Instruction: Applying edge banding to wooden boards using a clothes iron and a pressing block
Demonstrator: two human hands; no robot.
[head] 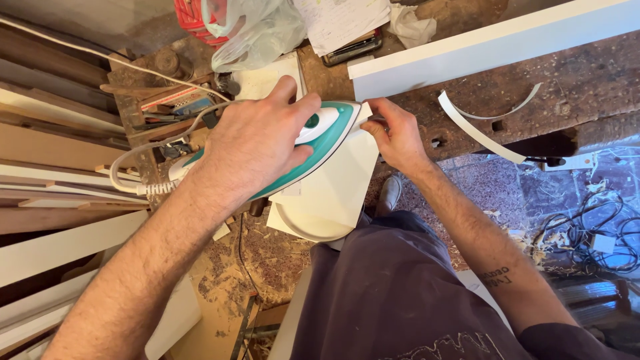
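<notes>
White and teal, the clothes iron [303, 143] sits under the left hand [257, 143], whose grip is clenched around its handle, the tip pointing at the end of a long white board [480, 50]. Just beside the tip, the right hand [399, 133] pinches the white edge strip [367, 115] against that board's end. Below the iron lies a rounded white panel [327, 200]. Farther off, a loose curl of strip [480, 130] rests on the worn wooden table [573, 87].
</notes>
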